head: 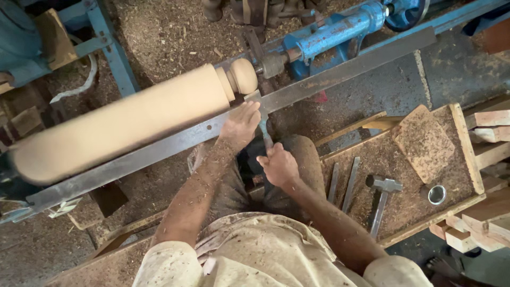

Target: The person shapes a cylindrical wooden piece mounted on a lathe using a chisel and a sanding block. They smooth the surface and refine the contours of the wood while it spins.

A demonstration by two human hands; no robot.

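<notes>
A long pale wooden workpiece [122, 119] lies across the lathe, blurred as if spinning, with a rounded knob [243, 75] turned at its right end. My left hand [240, 125] rests on the long steel tool rest [159, 146] and presses down on the blade of a chisel [264, 129] near the knob. Just below, my right hand [278, 166] grips that chisel's handle. Sawdust covers both forearms.
The blue lathe tailstock [340, 32] holds the wood's right end. A dusty wooden tray [457, 154] at the right carries a hammer [383, 199], two flat chisels [342, 183], a wood block [423, 142] and a small metal cup [436, 194]. Wood offcuts [478, 226] are stacked at far right.
</notes>
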